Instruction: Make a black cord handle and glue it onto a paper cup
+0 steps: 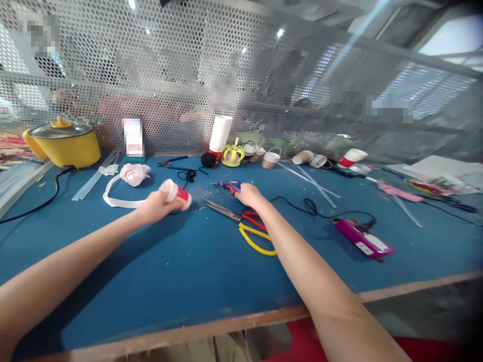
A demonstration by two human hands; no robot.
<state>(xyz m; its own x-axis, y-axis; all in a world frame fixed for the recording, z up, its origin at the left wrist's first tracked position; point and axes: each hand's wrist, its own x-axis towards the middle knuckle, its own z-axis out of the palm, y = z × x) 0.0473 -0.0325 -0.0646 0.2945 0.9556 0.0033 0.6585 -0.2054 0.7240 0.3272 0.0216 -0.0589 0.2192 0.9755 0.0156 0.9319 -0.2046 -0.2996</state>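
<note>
My left hand [157,205] is closed around a red and white paper cup [182,197], tilted on its side just above the blue table. In my right hand [249,194] is a blue hot glue gun [226,185] with an orange-red trigger, its nozzle pointing left toward the cup. Large scissors [256,238] with red and yellow handles lie below the glue gun, partly covered by my right forearm. A white ribbon [124,203] curves from near my left hand to a pale pink fabric flower [135,174].
A yellow electric pot [71,146] stands back left, near clear glue sticks [90,181]. At the back are stacked paper cups [221,131], a yellow crown-like basket [233,154] and pliers [173,161]. A purple power strip [362,239] and pink glue gun [400,191] lie right.
</note>
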